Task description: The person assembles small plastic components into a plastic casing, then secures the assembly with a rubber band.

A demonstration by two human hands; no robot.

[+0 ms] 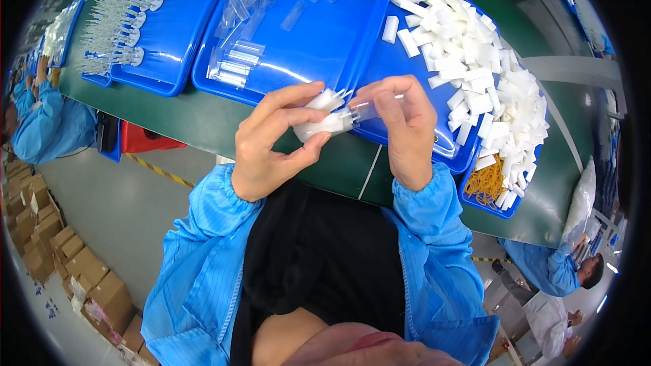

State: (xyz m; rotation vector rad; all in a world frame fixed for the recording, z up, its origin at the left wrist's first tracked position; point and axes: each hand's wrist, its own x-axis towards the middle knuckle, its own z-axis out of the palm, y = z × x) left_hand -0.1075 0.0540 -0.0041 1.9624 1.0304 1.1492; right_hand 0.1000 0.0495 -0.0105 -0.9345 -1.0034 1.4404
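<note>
Just above the table's near edge, my two hands meet in front of the blue trays. My left hand (264, 137) is closed, thumb and fingers pinching a white block-like piece (324, 125). A second white piece (327, 100) shows between its upper fingers. My right hand (408, 125) is closed on a clear plastic tube (367, 110), lying sideways with its left end against the white piece. Thin clear prongs (344, 93) stick up between the hands. Whether the tube goes around the white piece or only touches it I cannot tell.
A left tray (166, 41) holds rows of clear spiked parts (112, 37). Clear tubes (239, 61) lie in the middle tray (298, 44). White blocks (468, 61) heap over the right tray (400, 71). Yellow rubber bands (485, 183) fill a small tray. Co-workers sit at both sides.
</note>
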